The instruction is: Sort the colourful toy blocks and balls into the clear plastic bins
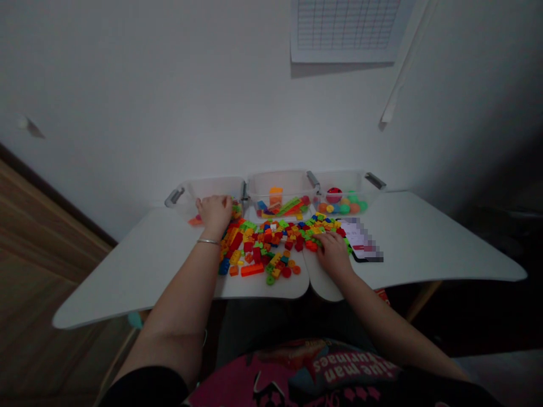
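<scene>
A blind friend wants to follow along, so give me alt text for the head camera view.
A person's left hand is at the left of three clear bins, the right hand at a heap of colourful toy bricks on a white table. The middle bin holds more plastic pieces, the right bin balls, and a phone lies beside the heap.

The table (441, 240) looks smooth and matt from where I stand. On it lie hard plastic bricks (288, 245); along its back edge, clear, smooth plastic bins (280, 182). Above it hangs flat paper (345, 31); left of it, grained wood (38, 226); over it, a shiny metal bangle (208, 242).
</scene>
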`<action>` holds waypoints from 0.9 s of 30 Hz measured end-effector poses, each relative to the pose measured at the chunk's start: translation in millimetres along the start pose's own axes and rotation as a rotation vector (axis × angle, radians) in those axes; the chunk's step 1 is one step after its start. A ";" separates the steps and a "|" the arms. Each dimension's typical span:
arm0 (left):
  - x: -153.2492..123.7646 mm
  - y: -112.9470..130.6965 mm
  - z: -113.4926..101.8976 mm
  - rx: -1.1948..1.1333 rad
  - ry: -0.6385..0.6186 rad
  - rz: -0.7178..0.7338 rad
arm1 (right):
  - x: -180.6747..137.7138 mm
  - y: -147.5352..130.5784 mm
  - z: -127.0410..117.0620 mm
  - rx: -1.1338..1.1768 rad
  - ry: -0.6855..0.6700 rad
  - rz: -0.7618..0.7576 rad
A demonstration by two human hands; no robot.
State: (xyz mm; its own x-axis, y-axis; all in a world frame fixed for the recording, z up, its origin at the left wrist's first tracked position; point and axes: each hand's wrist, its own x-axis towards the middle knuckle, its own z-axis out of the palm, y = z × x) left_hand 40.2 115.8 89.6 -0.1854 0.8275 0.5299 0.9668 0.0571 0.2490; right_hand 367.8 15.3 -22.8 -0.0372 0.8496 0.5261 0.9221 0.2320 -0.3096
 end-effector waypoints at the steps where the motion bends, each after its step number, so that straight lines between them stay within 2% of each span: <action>1: -0.9 0.1 1.1 0.011 -0.001 0.006 | -0.1 -0.4 -0.5 0.000 -0.001 0.002; 7: -3.6 -4.2 5.8 -0.056 -0.003 0.055 | 0.3 -1.5 -2.3 -0.015 -0.004 -0.026; 13: -1.9 -7.1 8.9 -0.178 -0.005 -0.016 | 0.7 -2.4 -2.4 -0.041 -0.026 -0.049; 19: -7.9 -6.6 3.7 -0.111 -0.028 0.056 | 1.8 -3.7 -2.0 -0.020 -0.010 -0.043; 23: -11.4 3.5 -5.3 -0.055 -0.092 0.028 | 3.0 -4.3 -1.1 -0.010 -0.014 -0.023; 27: -22.1 26.4 -15.0 -0.083 -0.137 0.014 | 2.3 -4.0 0.8 -0.018 -0.008 -0.024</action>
State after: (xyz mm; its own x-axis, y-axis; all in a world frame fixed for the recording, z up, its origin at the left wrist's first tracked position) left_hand 67.2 90.6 96.6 -0.1407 0.8965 0.4201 0.9501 0.0030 0.3118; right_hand 363.7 16.7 -20.9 -0.0619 0.8477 0.5269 0.9279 0.2434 -0.2825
